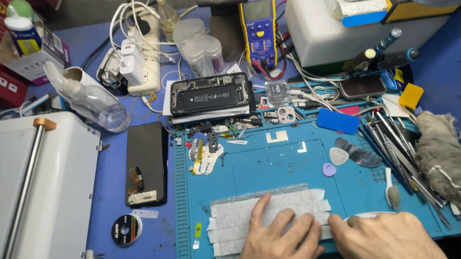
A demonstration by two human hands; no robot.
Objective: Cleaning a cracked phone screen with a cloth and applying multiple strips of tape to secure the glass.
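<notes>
- Blue work mat [271, 165] lies under both hands and runs out ahead of them.
- White machine [23, 184] stands well to the left of the left hand.
- Opened phone [211, 96] sits far ahead of the hands, past the mat's top edge.
- White tape strips [245, 215] lie overlapped on the mat, beneath the fingers.
- Left hand [276, 248] presses flat on the strips, fingers spread, gripping nothing.
- Right hand [396, 249] touches the strips' right end; whether it pinches them I cannot tell.
</notes>
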